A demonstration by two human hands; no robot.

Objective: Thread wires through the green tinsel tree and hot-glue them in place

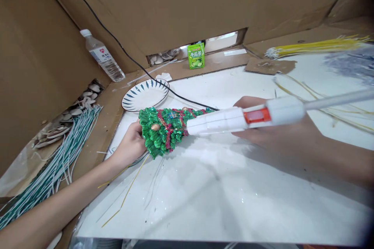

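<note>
My left hand [133, 140] grips the base end of a glittery green Christmas tree ornament [154, 140], which lies tilted on its side with its top to the right. Red garlands and gold balls decorate it. A white glue gun [217, 122] with an orange section is in my right hand [280, 136], and a long pale glue stick [339, 99] extends from its back. The gun's nozzle is close to the tree's side; whether it touches, I cannot tell. The gun covers part of the tree and most of my right fingers.
A black cord [122, 48] runs down to the gun. Behind the tree sits a striped plate [140, 95]. A water bottle [103, 58] and green packet [196, 55] stand near the cardboard wall [175, 4]. Green-white wire strands [70, 148] lie left, yellow ones [315, 46] right.
</note>
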